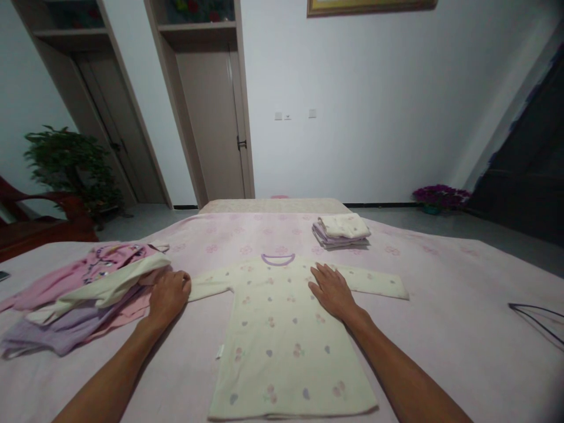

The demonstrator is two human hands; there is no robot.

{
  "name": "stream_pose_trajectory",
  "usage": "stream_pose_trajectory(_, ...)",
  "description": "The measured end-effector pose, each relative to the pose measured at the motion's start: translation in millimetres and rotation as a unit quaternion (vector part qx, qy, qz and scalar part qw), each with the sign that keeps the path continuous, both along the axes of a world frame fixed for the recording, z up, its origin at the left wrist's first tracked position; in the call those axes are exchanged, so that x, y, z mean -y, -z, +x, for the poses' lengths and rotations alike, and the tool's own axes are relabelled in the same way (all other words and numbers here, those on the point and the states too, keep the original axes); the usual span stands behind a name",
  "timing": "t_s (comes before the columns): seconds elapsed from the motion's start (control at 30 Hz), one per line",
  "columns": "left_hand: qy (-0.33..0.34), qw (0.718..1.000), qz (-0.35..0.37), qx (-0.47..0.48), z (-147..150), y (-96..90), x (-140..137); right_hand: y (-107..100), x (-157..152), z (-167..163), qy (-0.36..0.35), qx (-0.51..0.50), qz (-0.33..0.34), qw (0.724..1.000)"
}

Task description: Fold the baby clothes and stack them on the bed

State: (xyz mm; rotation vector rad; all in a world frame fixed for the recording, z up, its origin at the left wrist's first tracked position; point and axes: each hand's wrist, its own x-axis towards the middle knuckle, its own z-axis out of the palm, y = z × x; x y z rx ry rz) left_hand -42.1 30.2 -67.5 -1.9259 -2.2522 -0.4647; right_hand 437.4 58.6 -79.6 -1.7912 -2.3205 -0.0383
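Observation:
A cream long-sleeved child's shirt (282, 329) with a lilac neckline and a print of hearts and cherries lies spread out before me, neckline away from me. My left hand (170, 295) has its fingers curled at the cuff of the sleeve on the left; the fingertips are partly hidden. My right hand (331, 289) rests flat near the shoulder on the right, fingers stretched out over the fabric. The sleeve on the right lies straight out beyond it.
Loose pink, white and lilac clothes (106, 288) are heaped just left of my left hand. A folded stack of clothes (342, 229) sits behind the shirt on the pink bedsheet (440, 329). At the right edge lies a thin dark wire loop (535, 306).

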Motion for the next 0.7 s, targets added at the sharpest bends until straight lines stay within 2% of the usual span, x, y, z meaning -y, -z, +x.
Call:
stream_pose_trajectory(0.07,0.094,0.995,0.004,0.032,5.5,8.9,0.3,1.3,-0.7,0.3,-0.001,0.0,0.001,1.0)
stream_pose_trajectory(0.13,0.181,0.982,-0.028,0.043,12.5,17.9,0.6,2.7,-1.3,0.7,0.0,0.002,0.003,1.0)
stream_pose_trajectory(0.2,0.218,0.974,-0.065,0.019,16.6,24.1,0.4,3.5,-1.6,1.0,-0.001,0.003,0.006,1.0)
stream_pose_trajectory(0.27,0.206,0.974,-0.092,-0.006,16.6,26.2,-1.6,3.4,-1.5,0.9,-0.002,0.003,0.007,1.0)
stream_pose_trajectory(0.33,0.162,0.981,-0.111,-0.011,15.1,24.6,-6.1,2.4,-1.1,0.4,-0.003,0.003,0.004,1.0)
stream_pose_trajectory(0.47,0.086,0.991,-0.085,0.052,26.5,17.3,-18.2,0.8,-0.2,-0.4,0.001,0.002,0.002,1.0)
stream_pose_trajectory(0.53,0.106,0.99,-0.054,0.079,42.2,16.0,-21.5,0.6,0.1,-0.5,0.001,0.002,0.004,1.0)
stream_pose_trajectory(0.6,0.162,0.982,-0.04,0.087,60.2,17.9,-21.5,0.6,0.5,-0.4,0.001,0.001,0.005,1.0)
stream_pose_trajectory(0.7,0.213,0.974,-0.048,0.055,79.4,22.7,-18.0,0.2,0.8,-0.1,-0.001,0.002,0.001,1.0)
